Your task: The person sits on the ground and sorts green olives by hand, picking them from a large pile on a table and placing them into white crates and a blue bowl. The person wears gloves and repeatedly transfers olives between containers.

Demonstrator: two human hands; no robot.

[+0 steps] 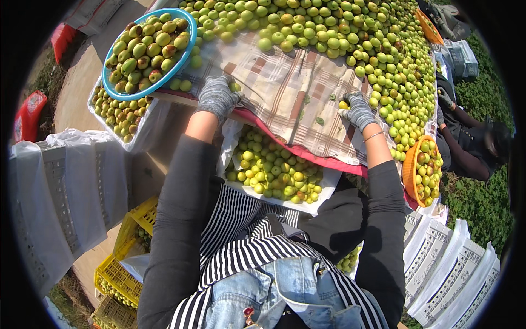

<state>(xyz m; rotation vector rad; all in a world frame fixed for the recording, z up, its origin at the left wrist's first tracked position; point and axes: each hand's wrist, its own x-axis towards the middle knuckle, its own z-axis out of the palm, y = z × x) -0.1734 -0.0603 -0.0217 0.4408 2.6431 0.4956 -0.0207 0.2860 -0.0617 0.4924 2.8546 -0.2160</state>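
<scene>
My left hand (217,100), in a grey knitted glove, is closed at the near edge of a plaid cloth (274,82), with a green jujube (235,87) at its thumb and fingertips. Toward the right of the cloth, my right hand (359,112), gloved alike, pinches a yellowish jujube (343,105). A large heap of green jujubes (329,30) covers the far and right parts of the cloth. Below the cloth's red edge, a white-lined crate (323,204) full of jujubes sits between my arms. Some fingers are curled out of sight.
A blue basin (192,27) of browner jujubes rests at the left, above a white-lined crate (129,147). An orange basket (408,170) stands right. Yellow crates (118,279) and stacked grey crates (60,186) lie left, more crates (449,268) lower right. Another person (471,137) is at right.
</scene>
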